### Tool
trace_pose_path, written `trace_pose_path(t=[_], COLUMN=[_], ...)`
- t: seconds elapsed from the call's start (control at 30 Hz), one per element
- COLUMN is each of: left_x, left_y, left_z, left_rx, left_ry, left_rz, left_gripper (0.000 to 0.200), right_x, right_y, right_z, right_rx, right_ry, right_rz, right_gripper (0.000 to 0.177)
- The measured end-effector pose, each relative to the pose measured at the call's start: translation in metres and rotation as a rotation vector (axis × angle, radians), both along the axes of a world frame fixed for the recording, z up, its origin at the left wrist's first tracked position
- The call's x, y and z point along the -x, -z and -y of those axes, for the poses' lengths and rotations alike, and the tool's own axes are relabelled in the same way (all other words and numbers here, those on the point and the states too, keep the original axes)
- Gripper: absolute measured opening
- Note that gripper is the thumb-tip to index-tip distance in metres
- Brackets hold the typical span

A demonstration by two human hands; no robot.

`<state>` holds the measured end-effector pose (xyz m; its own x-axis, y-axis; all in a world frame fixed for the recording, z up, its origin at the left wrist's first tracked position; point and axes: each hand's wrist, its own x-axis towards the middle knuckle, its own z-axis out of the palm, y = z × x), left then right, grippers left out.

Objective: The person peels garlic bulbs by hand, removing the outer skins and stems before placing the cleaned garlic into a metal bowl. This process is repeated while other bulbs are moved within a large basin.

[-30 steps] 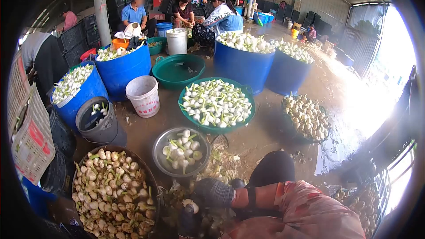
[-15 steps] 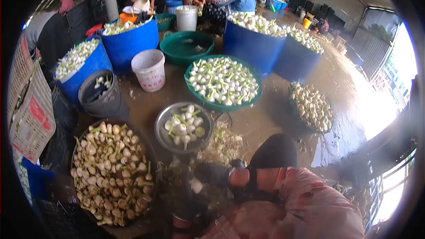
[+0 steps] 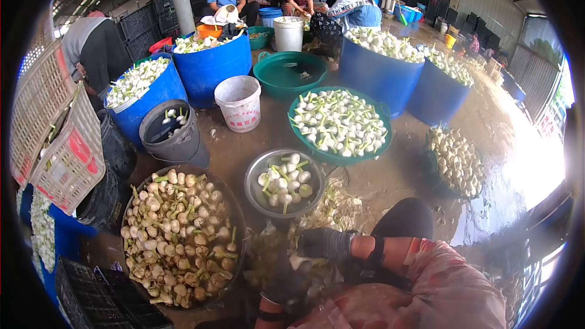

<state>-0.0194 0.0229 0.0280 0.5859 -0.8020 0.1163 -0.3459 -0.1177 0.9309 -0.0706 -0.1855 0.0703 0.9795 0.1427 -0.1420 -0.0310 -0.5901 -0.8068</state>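
Note:
Both my hands wear dark gloves, low in the view. My right hand (image 3: 325, 244) has its fingers closed at a pale garlic bulb (image 3: 297, 261). Just below and left of it is my left hand (image 3: 284, 285), near the bulb's underside; its fingers are dark and blurred. Peelings (image 3: 335, 204) lie beyond my right hand. A metal bowl (image 3: 250, 184) of white, trimmed bulbs stands ahead of my hands. On the left sits a wide dark tub (image 3: 242, 222) full of brownish, unpeeled bulbs with short stems.
Farther ahead are a green basin (image 3: 385, 123) of white bulbs, a whitish bucket (image 3: 241, 109), a grey bucket (image 3: 183, 146) and blue barrels (image 3: 378, 82). A basket of bulbs (image 3: 457, 161) stands right. Crates (image 3: 73, 152) are at left. Several people (image 3: 356, 12) are in the background.
The view has shifted, so the containers appear farther right. My right hand has moved closer to the pale bulb, which now shows between my hands.

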Motion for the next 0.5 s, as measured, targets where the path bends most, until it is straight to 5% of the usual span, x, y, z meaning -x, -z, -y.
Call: trace_pose_path(t=[0.07, 0.17, 0.2, 0.23, 0.27, 0.33, 0.4, 0.5], left_x=[0.003, 0.006, 0.006, 0.003, 0.003, 0.003, 0.003, 0.007], left_y=[-0.025, -0.047, -0.048, -0.053, -0.053, -0.056, -0.041, -0.036], left_z=[0.001, 0.007, 0.007, 0.004, 0.002, -0.002, 0.001, 0.006], left_rx=[-0.05, -0.003, 0.034, 0.071, 0.027, -0.06, -0.082, 0.014], left_ry=[-0.027, -0.094, -0.086, -0.039, -0.038, -0.035, -0.034, -0.001], left_rz=[0.075, 0.263, 0.249, 0.052, 0.08, 0.138, -0.047, -0.233], left_gripper=[0.086, 0.081, 0.083, 0.091, 0.093, 0.097, 0.096, 0.094], right_x=[0.0, 0.012, 0.005, 0.007, -0.002, 0.0, 0.003, 0.007], right_y=[0.022, -0.011, 0.027, 0.045, 0.041, 0.012, -0.028, -0.025], right_z=[0.002, -0.015, 0.005, 0.012, 0.017, 0.01, -0.005, -0.008], right_rx=[0.117, -0.046, 0.426, 0.089, 0.33, -0.441, -0.083, -0.098], right_ry=[-0.005, 0.209, -0.21, -0.074, -0.26, -0.058, 0.043, 0.077], right_rz=[0.124, 0.068, 0.581, 0.357, 0.799, 0.001, -0.17, -0.107], right_gripper=[0.024, 0.022, 0.023, 0.023, 0.026, 0.032, 0.036, 0.033])
